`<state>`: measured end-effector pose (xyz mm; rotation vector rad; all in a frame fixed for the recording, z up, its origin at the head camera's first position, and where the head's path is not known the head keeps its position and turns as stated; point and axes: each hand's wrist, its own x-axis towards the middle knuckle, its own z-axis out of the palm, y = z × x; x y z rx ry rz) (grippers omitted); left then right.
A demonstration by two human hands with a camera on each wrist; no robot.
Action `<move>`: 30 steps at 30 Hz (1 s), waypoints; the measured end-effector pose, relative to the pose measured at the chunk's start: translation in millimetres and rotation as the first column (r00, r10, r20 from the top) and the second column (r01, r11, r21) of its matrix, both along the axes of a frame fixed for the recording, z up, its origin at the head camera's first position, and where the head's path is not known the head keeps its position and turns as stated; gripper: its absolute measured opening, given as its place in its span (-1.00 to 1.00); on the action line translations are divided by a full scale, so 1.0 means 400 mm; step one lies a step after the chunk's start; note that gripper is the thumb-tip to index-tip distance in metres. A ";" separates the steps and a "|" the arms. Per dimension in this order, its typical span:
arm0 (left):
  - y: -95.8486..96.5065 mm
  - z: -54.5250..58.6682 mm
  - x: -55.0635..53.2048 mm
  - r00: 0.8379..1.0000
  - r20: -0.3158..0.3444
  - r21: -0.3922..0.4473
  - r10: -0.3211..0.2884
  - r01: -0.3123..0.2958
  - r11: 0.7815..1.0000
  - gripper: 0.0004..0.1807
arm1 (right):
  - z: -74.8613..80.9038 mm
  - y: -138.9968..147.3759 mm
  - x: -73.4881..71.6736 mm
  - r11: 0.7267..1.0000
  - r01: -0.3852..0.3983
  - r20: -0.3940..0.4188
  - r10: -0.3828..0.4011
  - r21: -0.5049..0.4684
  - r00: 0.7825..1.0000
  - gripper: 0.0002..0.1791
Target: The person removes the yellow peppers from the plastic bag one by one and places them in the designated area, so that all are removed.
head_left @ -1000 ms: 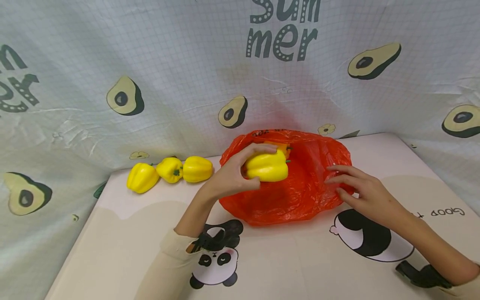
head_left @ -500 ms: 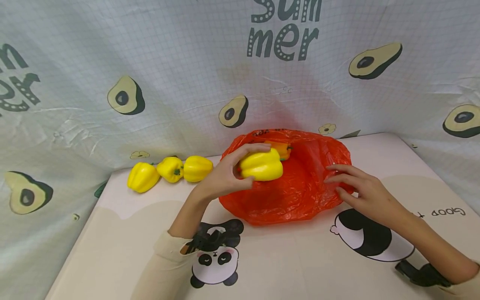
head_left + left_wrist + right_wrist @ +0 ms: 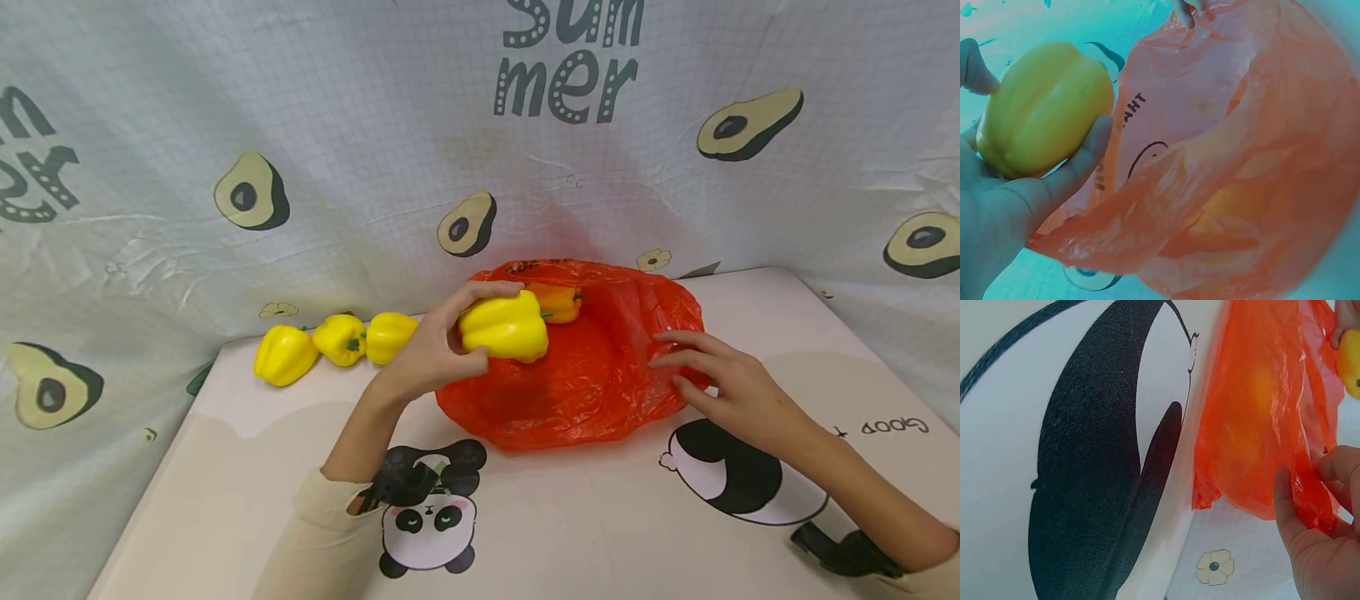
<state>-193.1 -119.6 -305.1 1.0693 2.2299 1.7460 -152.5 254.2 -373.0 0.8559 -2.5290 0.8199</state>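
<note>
My left hand (image 3: 427, 354) holds a yellow bell pepper (image 3: 506, 325) between thumb and fingers, over the left side of an open red plastic bag (image 3: 577, 408). In the left wrist view the pepper (image 3: 1047, 112) lies across the palm, beside the bag's mouth. Inside the bag, toward the back, an orange bell pepper (image 3: 562, 305) shows partly behind the yellow one. At the bag's right rim, my right hand (image 3: 731, 383) pinches the plastic; the right wrist view has the red film (image 3: 1310, 494) between thumb and fingers.
Several more yellow bell peppers (image 3: 285, 356) sit in a row at the back left of the table (image 3: 247, 492), the rightmost partly behind my left hand. A cloth printed with avocados (image 3: 337, 150) hangs right behind the table's back edge.
My left hand has drawn the yellow bell pepper leftward across the bag's opening, uncovering more of the orange bell pepper. The right hand has stayed at the bag's rim.
</note>
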 end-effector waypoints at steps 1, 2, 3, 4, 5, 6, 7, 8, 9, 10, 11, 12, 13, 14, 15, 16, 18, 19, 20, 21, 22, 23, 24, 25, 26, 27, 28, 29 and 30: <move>-0.004 0.001 0.001 1.000 -0.005 0.006 0.007 -0.007 1.000 -0.25 | 0.000 0.000 0.000 1.000 -0.001 0.000 0.001 -0.001 1.000 -0.57; -0.009 0.003 0.002 1.000 -0.012 0.012 0.017 -0.017 1.000 -0.25 | 0.000 0.000 0.000 1.000 -0.003 -0.001 0.003 -0.003 1.000 -0.57; -0.013 0.004 0.004 1.000 -0.017 0.016 0.026 -0.026 1.000 -0.25 | 0.000 0.000 0.001 1.000 -0.004 -0.001 0.004 -0.004 1.000 -0.56; -0.019 0.004 0.004 0.999 -0.028 0.017 0.039 -0.039 0.999 -0.25 | -0.001 0.000 0.000 1.000 -0.005 -0.003 0.005 -0.005 1.000 -0.56; -0.024 0.005 0.005 0.998 -0.037 0.025 0.047 -0.046 0.999 -0.25 | -0.002 0.000 0.000 1.000 -0.006 -0.004 0.006 -0.004 1.000 -0.56; -0.029 0.006 0.006 0.998 -0.045 0.034 0.051 -0.049 0.998 -0.26 | -0.002 0.001 0.000 1.000 -0.008 -0.007 0.008 -0.004 1.000 -0.56; -0.034 0.008 0.007 0.998 -0.047 0.047 0.048 -0.046 0.998 -0.25 | -0.003 0.001 -0.001 1.000 -0.008 -0.010 0.008 -0.003 1.000 -0.56; -0.040 0.009 0.007 0.997 -0.052 0.054 0.050 -0.047 0.997 -0.25 | -0.004 0.001 -0.001 1.000 -0.008 -0.013 0.008 -0.001 1.000 -0.55; -0.045 0.011 0.008 0.997 -0.055 0.062 0.049 -0.045 0.997 -0.25 | -0.004 0.002 -0.002 1.000 -0.008 -0.015 0.008 0.000 1.000 -0.55; -0.051 0.013 0.009 0.997 -0.059 0.069 0.050 -0.046 0.997 -0.24 | -0.004 0.002 -0.002 1.000 -0.007 -0.017 0.007 0.002 1.000 -0.55; -0.057 0.015 0.009 0.997 -0.057 0.080 0.049 -0.044 0.996 -0.24 | -0.004 0.002 -0.002 1.000 -0.005 -0.019 0.005 0.004 1.000 -0.55; -0.063 0.017 0.010 0.997 -0.054 0.088 0.048 -0.043 0.995 -0.24 | -0.004 0.002 -0.003 1.000 -0.003 -0.020 0.003 0.006 1.000 -0.55; -0.070 0.018 0.011 0.997 -0.051 0.090 0.052 -0.047 0.995 -0.23 | -0.004 0.002 -0.003 1.000 -0.001 -0.019 0.002 0.007 1.000 -0.55; -0.077 0.020 0.011 0.997 -0.048 0.094 0.055 -0.051 0.994 -0.24 | -0.004 0.002 -0.002 1.000 0.000 -0.018 0.000 0.008 1.000 -0.55; -0.086 0.022 0.013 0.997 -0.041 0.099 0.059 -0.054 0.994 -0.23 | -0.003 0.002 -0.002 1.000 0.001 -0.016 0.000 0.009 1.000 -0.55; -0.094 0.023 0.014 0.997 -0.035 0.103 0.063 -0.059 0.993 -0.24 | -0.003 0.002 -0.002 1.000 0.001 -0.016 -0.001 0.009 1.000 -0.55; -0.114 0.026 0.017 0.997 -0.019 0.112 0.068 -0.066 0.992 -0.23 | -0.003 0.002 -0.001 1.000 0.000 -0.014 0.000 0.006 1.000 -0.55; -0.125 0.028 0.018 0.997 -0.013 0.110 0.075 -0.073 0.991 -0.23 | -0.004 0.003 -0.001 1.000 -0.002 -0.014 0.002 0.004 1.000 -0.54; -0.136 0.029 0.018 0.997 -0.006 0.112 0.082 -0.081 0.990 -0.23 | -0.004 0.003 -0.001 1.000 -0.004 -0.016 0.004 0.002 1.000 -0.54; -0.147 0.030 0.019 0.995 -0.004 0.107 0.098 -0.098 0.989 -0.23 | -0.004 0.003 -0.001 1.000 -0.005 -0.016 0.005 0.000 1.000 -0.54; -0.158 0.030 0.020 0.994 -0.001 0.104 0.112 -0.112 0.988 -0.23 | -0.005 0.004 -0.002 1.000 -0.007 -0.016 0.007 -0.002 1.000 -0.53; -0.169 0.029 0.021 0.992 0.004 0.100 0.125 -0.124 0.987 -0.23 | -0.006 0.004 -0.002 1.000 -0.009 -0.015 0.009 -0.003 1.000 -0.53; -0.179 0.029 0.023 0.991 0.008 0.096 0.134 -0.134 0.986 -0.23 | -0.006 0.004 -0.002 1.000 -0.009 -0.014 0.009 -0.003 1.000 -0.53; -0.189 0.028 0.025 0.990 0.007 0.090 0.144 -0.144 0.986 -0.24 | -0.007 0.004 -0.002 1.000 -0.010 -0.012 0.010 -0.003 1.000 -0.54; -0.198 0.026 0.027 0.988 0.009 0.085 0.154 -0.154 0.984 -0.25 | -0.007 0.003 -0.003 1.000 -0.010 -0.010 0.010 -0.003 1.000 -0.54; -0.207 0.025 0.029 0.987 0.006 0.081 0.161 -0.161 0.984 -0.25 | -0.008 0.003 -0.003 1.000 -0.010 -0.007 0.010 -0.002 1.000 -0.54; -0.215 0.023 0.031 0.987 0.005 0.078 0.163 -0.163 0.984 -0.25 | -0.008 0.003 -0.004 1.000 -0.009 -0.005 0.009 -0.002 1.000 -0.55; -0.223 0.022 0.033 0.986 0.003 0.074 0.165 -0.164 0.984 -0.26 | -0.008 0.003 -0.004 1.000 -0.008 -0.002 0.008 -0.001 1.000 -0.55; -0.230 0.021 0.035 0.985 -0.003 0.068 0.170 -0.169 0.983 -0.26 | -0.008 0.003 -0.004 1.000 -0.006 0.000 0.006 -0.001 1.000 -0.55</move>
